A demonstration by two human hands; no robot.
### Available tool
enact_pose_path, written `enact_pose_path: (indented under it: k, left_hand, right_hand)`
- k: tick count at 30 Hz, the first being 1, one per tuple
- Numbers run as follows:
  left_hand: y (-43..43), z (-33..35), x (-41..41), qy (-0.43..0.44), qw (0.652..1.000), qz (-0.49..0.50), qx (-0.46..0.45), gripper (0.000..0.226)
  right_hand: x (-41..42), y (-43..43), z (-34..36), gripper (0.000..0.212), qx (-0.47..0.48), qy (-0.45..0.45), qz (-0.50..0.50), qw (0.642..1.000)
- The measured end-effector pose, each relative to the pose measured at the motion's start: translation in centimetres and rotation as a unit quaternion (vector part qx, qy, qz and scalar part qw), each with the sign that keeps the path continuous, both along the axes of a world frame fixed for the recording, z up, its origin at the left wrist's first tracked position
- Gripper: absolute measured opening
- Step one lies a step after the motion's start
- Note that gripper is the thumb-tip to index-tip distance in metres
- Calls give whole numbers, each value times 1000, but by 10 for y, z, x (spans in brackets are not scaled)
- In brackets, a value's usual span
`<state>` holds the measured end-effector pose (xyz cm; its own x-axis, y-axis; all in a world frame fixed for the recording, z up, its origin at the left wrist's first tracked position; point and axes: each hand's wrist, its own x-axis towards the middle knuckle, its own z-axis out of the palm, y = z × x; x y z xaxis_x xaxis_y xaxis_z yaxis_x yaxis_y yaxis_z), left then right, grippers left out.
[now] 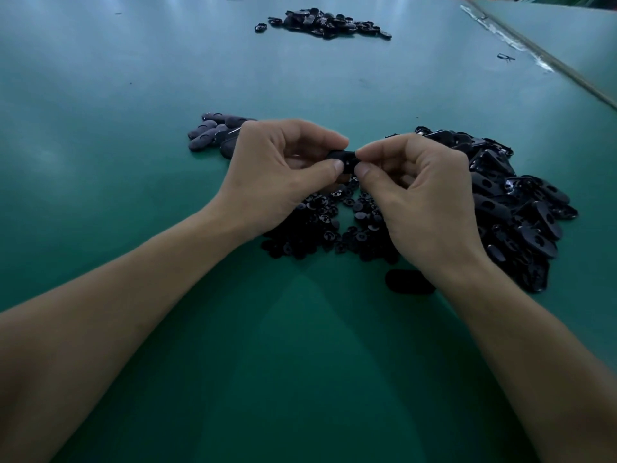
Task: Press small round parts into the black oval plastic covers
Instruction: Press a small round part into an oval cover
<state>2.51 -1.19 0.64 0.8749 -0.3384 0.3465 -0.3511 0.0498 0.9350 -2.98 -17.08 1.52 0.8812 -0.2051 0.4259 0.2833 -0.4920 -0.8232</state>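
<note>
A black oval cover (345,157) is held in the air between both hands, above the table's middle. My left hand (280,168) pinches its left end with thumb and curled fingers. My right hand (414,182) pinches its right end the same way. Most of the cover is hidden by the fingertips, and I cannot tell whether a round part sits in it. Below the hands lies a heap of small round black parts (330,225). A large pile of black oval covers (514,202) lies to the right.
A small group of oval covers (213,132) lies behind my left hand. One lone cover (409,280) rests by my right wrist. Another black pile (327,21) sits far back. The green table (133,78) has a raised edge strip (534,50) at the right.
</note>
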Motion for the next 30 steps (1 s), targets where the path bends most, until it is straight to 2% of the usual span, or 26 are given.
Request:
enact_pose_path:
  k: [8, 17, 25, 30]
  left_hand:
    - [0, -1, 1, -30, 999, 4, 26, 22]
    - [-4, -4, -1, -113, 989, 39, 86, 24]
    - [-2, -3, 2, -127, 986, 62, 93, 22]
    - [-3, -3, 2, -111, 990, 53, 74, 22]
  right_hand:
    - [1, 1, -1, 19, -16, 4, 6, 1000]
    - [0, 3, -2, 24, -18, 11, -1, 1000]
    - [0, 5, -1, 20, -7, 23, 8, 1000]
    - [-4, 4, 1, 19, -25, -1, -5, 1000]
